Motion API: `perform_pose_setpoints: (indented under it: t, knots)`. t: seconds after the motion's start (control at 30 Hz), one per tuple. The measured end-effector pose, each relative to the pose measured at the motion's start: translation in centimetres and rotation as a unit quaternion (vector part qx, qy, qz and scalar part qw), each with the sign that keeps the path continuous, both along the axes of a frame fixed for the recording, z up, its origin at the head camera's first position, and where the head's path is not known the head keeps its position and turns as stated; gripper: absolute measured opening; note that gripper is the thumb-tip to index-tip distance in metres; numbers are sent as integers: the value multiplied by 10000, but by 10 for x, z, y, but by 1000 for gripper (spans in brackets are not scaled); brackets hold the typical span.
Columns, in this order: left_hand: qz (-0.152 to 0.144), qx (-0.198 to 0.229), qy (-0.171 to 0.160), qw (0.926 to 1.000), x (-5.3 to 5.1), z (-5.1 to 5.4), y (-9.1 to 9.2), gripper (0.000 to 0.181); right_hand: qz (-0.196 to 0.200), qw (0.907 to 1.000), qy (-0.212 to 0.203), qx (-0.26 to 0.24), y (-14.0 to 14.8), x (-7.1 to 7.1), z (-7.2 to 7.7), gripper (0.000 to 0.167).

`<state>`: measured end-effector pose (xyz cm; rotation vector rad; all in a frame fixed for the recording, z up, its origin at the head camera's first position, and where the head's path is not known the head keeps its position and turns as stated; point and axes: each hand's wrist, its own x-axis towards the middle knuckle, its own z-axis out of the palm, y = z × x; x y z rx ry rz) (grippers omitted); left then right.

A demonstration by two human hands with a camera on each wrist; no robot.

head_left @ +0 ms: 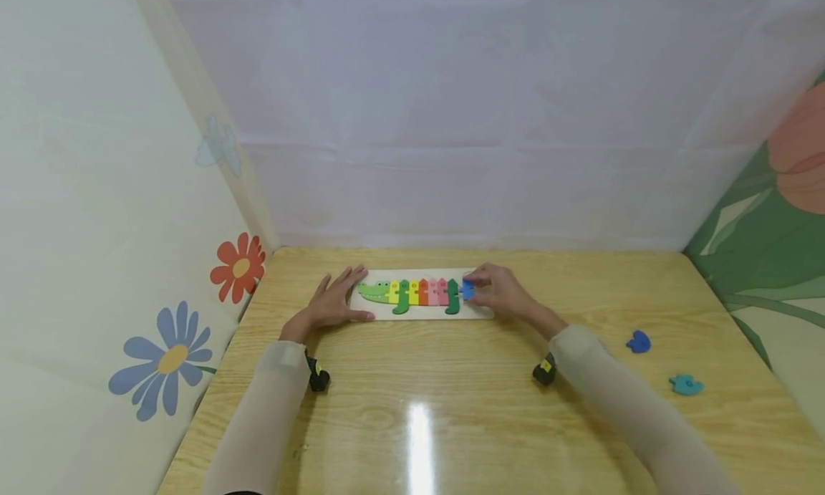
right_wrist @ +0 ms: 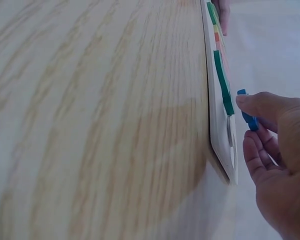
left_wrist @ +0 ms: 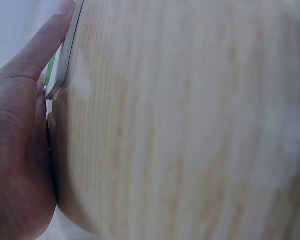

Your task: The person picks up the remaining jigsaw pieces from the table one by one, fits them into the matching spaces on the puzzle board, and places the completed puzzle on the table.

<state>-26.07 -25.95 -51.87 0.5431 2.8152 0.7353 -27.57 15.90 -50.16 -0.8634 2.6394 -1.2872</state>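
Note:
A white puzzle board [head_left: 387,315] with a crocodile of coloured pieces lies near the table's far edge. The green head piece [head_left: 372,291] is at the left, followed by yellow, green, orange, pink and dark green pieces. My left hand [head_left: 331,301] rests at the board's left end, fingers spread and thumb along the near edge. In the left wrist view the thumb [left_wrist: 45,42] touches the board's side. Between thumb and fingers, my right hand [head_left: 509,292] pinches a blue puzzle piece [right_wrist: 247,112]. The right wrist view shows this piece above the board's right end, beside the dark green piece [right_wrist: 222,82].
On the right part of the wooden table [head_left: 477,409] lie a dark blue puzzle piece [head_left: 639,342] and a teal puzzle piece [head_left: 686,385]. A white backdrop [head_left: 451,158] stands behind the table, with flower-printed cloth [head_left: 170,359] along the left.

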Motion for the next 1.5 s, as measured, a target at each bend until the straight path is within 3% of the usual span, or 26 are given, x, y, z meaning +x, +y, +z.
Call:
perform_pose_setpoints:
  t: [0.9,1.5]
  knots:
    - [-66,170,138,9997,2,0,1,120,395,9978,495,194,-6,-6,-10,40]
    - [45,10,-10,10000,1,2,2,112,316,9981,-3,525,-11,-10,-5,40]
